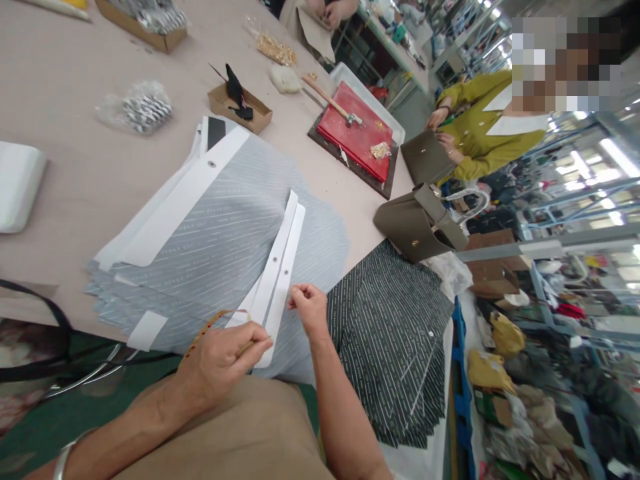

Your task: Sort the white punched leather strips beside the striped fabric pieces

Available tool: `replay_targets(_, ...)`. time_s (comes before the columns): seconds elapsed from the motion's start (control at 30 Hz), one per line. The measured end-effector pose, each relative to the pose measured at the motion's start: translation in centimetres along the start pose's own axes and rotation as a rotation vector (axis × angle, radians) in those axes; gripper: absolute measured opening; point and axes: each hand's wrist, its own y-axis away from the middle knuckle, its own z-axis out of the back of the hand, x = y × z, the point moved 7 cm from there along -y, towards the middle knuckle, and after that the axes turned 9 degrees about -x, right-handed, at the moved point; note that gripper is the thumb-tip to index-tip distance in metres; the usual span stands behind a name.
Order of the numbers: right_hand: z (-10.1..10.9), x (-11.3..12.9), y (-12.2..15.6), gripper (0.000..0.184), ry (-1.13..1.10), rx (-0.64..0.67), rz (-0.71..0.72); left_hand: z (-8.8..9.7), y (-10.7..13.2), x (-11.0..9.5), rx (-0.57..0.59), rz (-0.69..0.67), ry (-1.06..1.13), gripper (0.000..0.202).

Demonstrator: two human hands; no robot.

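My left hand [225,353] is closed in a pinch over the near edge of the grey lining sheets. A narrow yellow tape measure [209,325] with dark marks loops beside it and runs into its fingers. My right hand [309,308] is closed just right of the white strips, its fingertips pressed together; whatever they hold cannot be made out. Between and beyond the hands lie grey striped lining pieces [210,220] in a fanned stack. White strips [285,267] with small metal snaps edge them. Dark striped lining pieces [385,333] lie by my right forearm.
A red block [350,127] bears a hammer [330,100] and small gold parts. An olive handbag [417,223] stands at the right edge. A co-worker in a yellow-green top [485,127] handles another bag piece. A small cardboard box [240,110] and bagged metal parts [145,110] lie farther off.
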Motion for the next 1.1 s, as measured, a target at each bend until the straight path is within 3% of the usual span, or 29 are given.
replay_targets(0.1, -0.8, -2.2, -3.3, 0.024, -0.125, 0.065, -0.159, 0.1, 0.1, 0.8, 0.028, 0.081, 0.066, 0.024)
replay_targets(0.2, -1.5, -2.2, -5.0, 0.029, -0.091, 0.099, -0.123, 0.4, -0.2, 1.8, 0.051, 0.147, 0.081, 0.028)
replay_targets(0.47, -2.9, -1.4, -6.1, 0.024, 0.172, 0.126, -0.017, 0.8, -0.2, 2.9, 0.078, 0.215, 0.108, 0.03)
replay_targets(0.6, -1.7, -1.4, -6.8, 0.045, 0.362, 0.081, 0.014, 1.0, -0.3, 3.2, 0.054, 0.206, 0.12, 0.029)
replay_targets(0.73, -1.0, -0.8, -5.3, 0.048, 0.466, 0.076, 0.119, 1.5, -0.4, 2.9, 0.028, 0.141, 0.149, 0.027)
replay_targets(0.87, -2.3, 0.9, -1.8, 0.061, 0.681, 0.098, 0.351, 1.5, -0.1, 3.1, 0.031, 0.172, 0.13, 0.028)
replay_targets(1.0, -3.9, 2.0, 0.0, 0.065, 0.936, 0.101, 0.336, 1.0, 0.4, 3.3, 0.014, 0.183, 0.108, 0.026)
replay_targets(1.1, -4.5, 2.6, 0.2, 0.071, 1.006, 0.127, 0.322, 0.5, 0.7, 3.3, 0.001, 0.182, 0.096, 0.026)
